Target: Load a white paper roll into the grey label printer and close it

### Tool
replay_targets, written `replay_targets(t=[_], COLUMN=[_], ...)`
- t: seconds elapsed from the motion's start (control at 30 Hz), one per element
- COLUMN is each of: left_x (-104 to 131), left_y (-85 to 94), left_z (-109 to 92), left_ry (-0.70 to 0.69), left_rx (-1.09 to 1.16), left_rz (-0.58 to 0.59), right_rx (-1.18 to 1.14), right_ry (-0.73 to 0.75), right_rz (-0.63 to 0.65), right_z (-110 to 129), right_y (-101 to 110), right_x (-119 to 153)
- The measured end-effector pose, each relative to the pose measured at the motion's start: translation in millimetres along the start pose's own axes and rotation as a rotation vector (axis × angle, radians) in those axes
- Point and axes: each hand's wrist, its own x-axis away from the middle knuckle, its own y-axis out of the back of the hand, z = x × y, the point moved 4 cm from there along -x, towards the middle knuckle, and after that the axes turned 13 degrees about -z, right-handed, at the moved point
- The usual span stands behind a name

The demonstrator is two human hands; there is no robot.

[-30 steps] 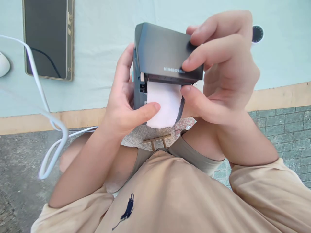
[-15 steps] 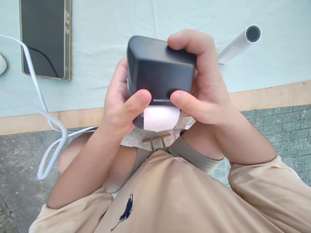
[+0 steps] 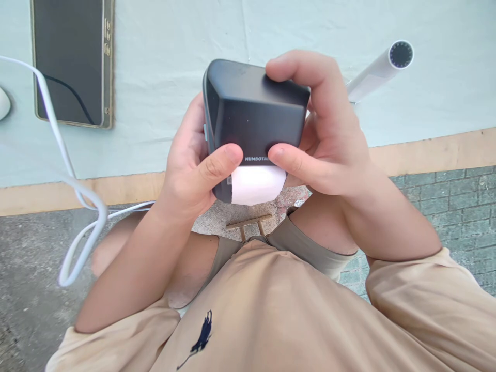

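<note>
Both my hands grip a black label printer [image 3: 258,121] marked NIIMBOT, held above the table's near edge. A strip of white label paper [image 3: 258,185] sticks out of its front, below the lettering. My left hand [image 3: 194,160] wraps the left side, its thumb pressed on the front face; its other fingers are mostly hidden behind the printer. My right hand [image 3: 325,124] is closed round the right side, with the index finger on top and the thumb beside the lettering. A small light-blue part shows on the printer's left side.
A dark-screened phone or tablet in a clear case [image 3: 72,62] lies at the table's back left. White cable [image 3: 103,212] loops over the left edge. A white tube with a dark round end [image 3: 401,55] stands at right. A white rounded object [image 3: 3,103] is cut off at far left.
The printer has tilted very slightly in my hands, and its paper strip appears a little higher. My grip is otherwise the same.
</note>
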Motion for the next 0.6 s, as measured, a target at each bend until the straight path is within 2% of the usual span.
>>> replay_targets(t=[0.2, 0.33, 0.47, 0.6], left_x=[-0.5, 0.5, -1.3, -2.0], left_y=[-2.3, -11.9, -13.4, -15.3], left_z=[-3.2, -10.8, -12.6, -13.9], left_ry=[0.064, 0.113, 0.109, 0.048], left_rx=[-0.015, 0.014, 0.027, 0.016], left_rz=[-0.074, -0.057, -0.128, -0.128], right_rx=[0.126, 0.286, 0.407, 0.432], right_ry=[0.040, 0.012, -0.030, -0.046], right_rz=[-0.016, -0.018, 0.052, 0.061], right_z=[-1.8, -9.5, -16.9, -17.1], right_y=[-0.3, 3.3, 10.9, 16.9], right_x=[1.3, 2.0, 1.1, 0.2])
